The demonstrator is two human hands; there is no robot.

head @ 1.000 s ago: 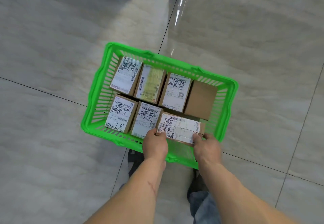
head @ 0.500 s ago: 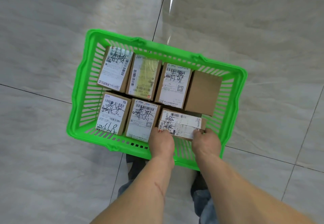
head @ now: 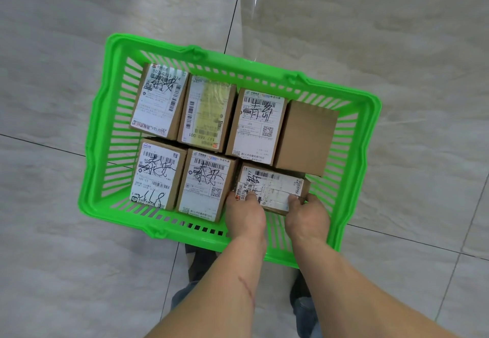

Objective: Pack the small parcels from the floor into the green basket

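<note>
Two hands on one parcel: left hand (head: 244, 214) and right hand (head: 307, 217) both grip the sideways parcel (head: 272, 188), fingers curled over its near edge, one hand toward each end; hands apart, the parcel's label showing between them; both forearms reach over the near rim of the green basket (head: 98, 149).

The sideways parcel lies with its long side across, at the right end of the near row inside the basket, label up, slightly tilted; whether it rests on the basket floor cannot be told; its left end sits just beside the second near-row parcel (head: 206, 183), its far edge just beside the plain brown parcel (head: 307, 136).

Seven parcels in the basket altogether; far row, left to right: a white-labelled parcel (head: 158, 100) with black handwriting, a parcel with a yellowed label (head: 207, 112), a third labelled parcel (head: 255, 126) with a QR code, then the plain brown one with no label showing; near row: a parcel marked in pen (head: 156, 175) at the left, the second near-row parcel beside it, both standing lengthwise, packed side by side.

Basket stands on a pale grey tiled floor (head: 397, 46); tile seams run under it; dark shoes (head: 198, 261) and blue trouser legs show below the near rim.
</note>
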